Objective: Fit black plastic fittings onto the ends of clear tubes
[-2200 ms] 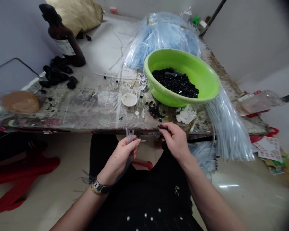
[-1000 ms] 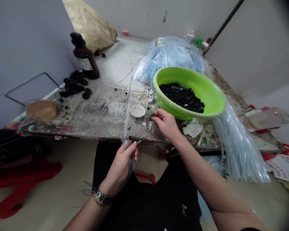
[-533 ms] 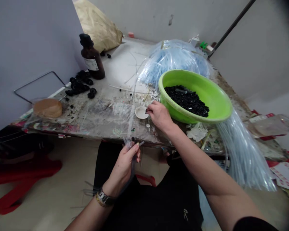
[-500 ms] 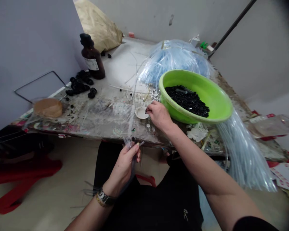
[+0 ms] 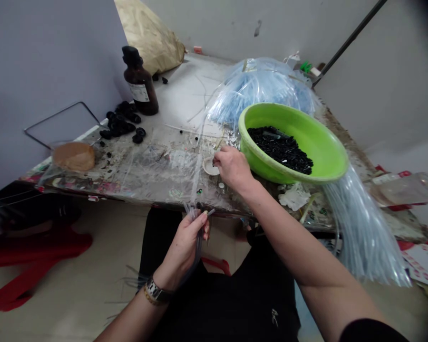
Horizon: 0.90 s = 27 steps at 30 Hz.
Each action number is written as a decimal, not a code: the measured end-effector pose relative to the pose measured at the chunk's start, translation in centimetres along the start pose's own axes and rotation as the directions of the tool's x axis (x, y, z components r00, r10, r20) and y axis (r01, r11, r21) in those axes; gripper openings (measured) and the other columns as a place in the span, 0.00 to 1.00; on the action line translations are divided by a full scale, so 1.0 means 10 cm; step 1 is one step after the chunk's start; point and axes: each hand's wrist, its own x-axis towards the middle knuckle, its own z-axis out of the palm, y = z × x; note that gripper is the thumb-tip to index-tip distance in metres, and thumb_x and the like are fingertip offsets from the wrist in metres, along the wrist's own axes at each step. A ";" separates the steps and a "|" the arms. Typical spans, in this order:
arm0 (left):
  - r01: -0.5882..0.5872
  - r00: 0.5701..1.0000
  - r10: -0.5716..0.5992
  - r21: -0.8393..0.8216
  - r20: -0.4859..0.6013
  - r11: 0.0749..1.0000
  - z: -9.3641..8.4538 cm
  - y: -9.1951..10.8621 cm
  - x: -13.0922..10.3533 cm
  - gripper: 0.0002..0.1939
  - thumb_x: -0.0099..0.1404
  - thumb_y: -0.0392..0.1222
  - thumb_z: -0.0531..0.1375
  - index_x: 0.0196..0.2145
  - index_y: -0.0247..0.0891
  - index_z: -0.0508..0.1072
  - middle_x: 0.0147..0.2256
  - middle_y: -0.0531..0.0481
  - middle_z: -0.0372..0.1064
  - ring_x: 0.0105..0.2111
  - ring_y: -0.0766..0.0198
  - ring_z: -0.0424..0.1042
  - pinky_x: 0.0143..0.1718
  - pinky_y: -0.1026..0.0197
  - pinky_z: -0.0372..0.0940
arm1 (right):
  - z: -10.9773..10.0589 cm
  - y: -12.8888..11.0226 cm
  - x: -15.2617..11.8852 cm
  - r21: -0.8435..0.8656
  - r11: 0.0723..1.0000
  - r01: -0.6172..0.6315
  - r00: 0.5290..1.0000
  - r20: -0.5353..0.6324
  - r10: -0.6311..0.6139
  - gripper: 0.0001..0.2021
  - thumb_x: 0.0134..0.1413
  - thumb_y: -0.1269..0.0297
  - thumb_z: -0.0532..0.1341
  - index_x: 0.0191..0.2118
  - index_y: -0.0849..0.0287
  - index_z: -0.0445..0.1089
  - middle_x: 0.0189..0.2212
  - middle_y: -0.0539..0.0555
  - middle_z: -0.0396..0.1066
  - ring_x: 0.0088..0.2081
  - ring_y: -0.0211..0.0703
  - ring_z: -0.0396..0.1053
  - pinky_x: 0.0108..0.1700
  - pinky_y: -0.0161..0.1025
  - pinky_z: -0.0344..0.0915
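My left hand (image 5: 189, 235) is closed round a bundle of thin clear plastic tubes (image 5: 191, 209) below the table's front edge. One tube end sticks out past the thumb to the right. My right hand (image 5: 233, 171) is pinched over a small shallow white dish (image 5: 209, 167). At its fingertips a small dark piece shows, too small to make out fully. Just right of that hand stands a green basin (image 5: 328, 147) holding many small black pieces (image 5: 280, 151).
A big bundle of clear tubing (image 5: 264, 88) lies behind the basin, and more tubes (image 5: 367, 228) hang over the table's right edge. At the left are a brown bottle (image 5: 142, 90), black stoppers (image 5: 119, 124) and a round tan block (image 5: 73, 156). A red stool (image 5: 39, 256) stands lower left.
My right hand has shifted slightly left over the white dish, its fingertips still pinched. The left hand keeps its hold on the tubes. The whole view has moved a little.
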 end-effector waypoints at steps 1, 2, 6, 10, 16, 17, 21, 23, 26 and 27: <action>0.004 1.000 -0.004 -0.004 0.002 1.000 0.00 0.00 0.00 0.13 0.59 0.44 0.64 0.25 0.36 0.65 0.21 0.56 0.62 0.20 0.72 0.59 0.24 0.67 0.57 | -0.03 0.00 -0.01 0.027 1.000 0.006 0.999 -0.050 -0.005 0.09 0.58 0.70 0.57 0.31 0.59 0.74 0.34 0.58 0.70 0.39 0.50 0.66 0.38 0.42 0.59; 0.005 1.000 -0.005 -0.010 0.002 1.000 0.01 0.00 0.00 0.12 0.59 0.44 0.64 0.25 0.36 0.66 0.21 0.56 0.62 0.20 0.72 0.59 0.24 0.68 0.56 | -0.06 0.00 -0.03 0.050 0.999 0.013 0.994 -0.108 -0.007 0.09 0.59 0.70 0.56 0.32 0.59 0.73 0.35 0.58 0.70 0.40 0.49 0.65 0.40 0.42 0.59; 0.000 1.000 0.000 -0.019 -0.003 1.000 0.03 0.01 -0.01 0.12 0.58 0.43 0.64 0.26 0.36 0.66 0.21 0.56 0.62 0.20 0.72 0.59 0.23 0.68 0.55 | -0.10 0.00 -0.10 0.066 0.997 0.036 0.978 -0.206 -0.022 0.10 0.62 0.69 0.53 0.34 0.59 0.71 0.36 0.58 0.68 0.42 0.49 0.63 0.44 0.43 0.58; -0.012 1.000 0.012 -0.020 -0.004 1.000 0.05 0.02 -0.03 0.13 0.58 0.45 0.65 0.24 0.37 0.65 0.20 0.57 0.61 0.20 0.72 0.59 0.24 0.68 0.56 | -0.10 0.01 -0.19 0.085 0.996 0.014 0.992 -0.128 -0.003 0.10 0.59 0.71 0.54 0.29 0.58 0.70 0.34 0.58 0.69 0.40 0.50 0.63 0.41 0.44 0.58; -0.050 0.999 0.050 -0.010 -0.002 0.999 0.05 0.03 -0.04 0.12 0.58 0.44 0.65 0.25 0.37 0.66 0.21 0.57 0.60 0.20 0.71 0.58 0.24 0.67 0.56 | -0.23 -0.02 -0.58 0.588 0.808 -0.034 0.954 -0.222 0.201 0.06 0.52 0.70 0.60 0.26 0.57 0.66 0.28 0.51 0.66 0.32 0.42 0.65 0.37 0.39 0.62; -0.051 0.999 0.051 -0.014 0.002 0.999 0.05 0.02 -0.04 0.12 0.58 0.44 0.65 0.25 0.37 0.66 0.21 0.57 0.59 0.20 0.71 0.58 0.23 0.67 0.56 | -0.24 -0.04 -0.68 0.645 0.763 -0.048 0.959 -0.183 0.215 0.06 0.51 0.70 0.61 0.26 0.57 0.66 0.27 0.50 0.66 0.31 0.41 0.64 0.36 0.38 0.61; -0.045 0.999 0.046 -0.024 0.026 0.999 0.08 0.02 -0.05 0.11 0.59 0.43 0.64 0.26 0.37 0.66 0.21 0.57 0.59 0.21 0.72 0.57 0.23 0.67 0.55 | -0.19 -0.13 -1.06 0.774 0.610 -0.170 0.965 0.006 0.262 0.05 0.51 0.70 0.61 0.26 0.57 0.67 0.26 0.48 0.66 0.30 0.39 0.64 0.34 0.36 0.59; -0.029 0.999 0.030 -0.030 0.028 0.999 0.10 0.01 -0.07 0.11 0.59 0.43 0.64 0.26 0.37 0.66 0.21 0.57 0.59 0.21 0.72 0.56 0.23 0.68 0.55 | -0.17 -0.15 -1.20 0.802 0.550 -0.235 0.950 0.070 0.303 0.04 0.51 0.69 0.61 0.27 0.58 0.67 0.26 0.48 0.67 0.30 0.39 0.65 0.34 0.35 0.59; -0.009 0.999 0.010 -0.033 0.039 0.999 0.15 0.01 -0.10 0.12 0.58 0.43 0.65 0.26 0.37 0.65 0.20 0.57 0.58 0.20 0.72 0.56 0.22 0.67 0.54 | -0.16 -0.17 -1.33 0.815 0.504 -0.285 0.932 0.112 0.345 0.04 0.51 0.68 0.61 0.27 0.58 0.67 0.25 0.48 0.67 0.30 0.39 0.65 0.34 0.35 0.59; -0.005 0.999 0.006 -0.031 0.048 1.000 0.16 0.01 -0.10 0.12 0.58 0.42 0.65 0.26 0.37 0.65 0.20 0.58 0.58 0.20 0.72 0.55 0.22 0.67 0.54 | -0.16 -0.17 -1.35 0.817 0.495 -0.294 0.928 0.121 0.351 0.04 0.51 0.68 0.61 0.27 0.58 0.68 0.25 0.48 0.68 0.30 0.39 0.65 0.34 0.35 0.59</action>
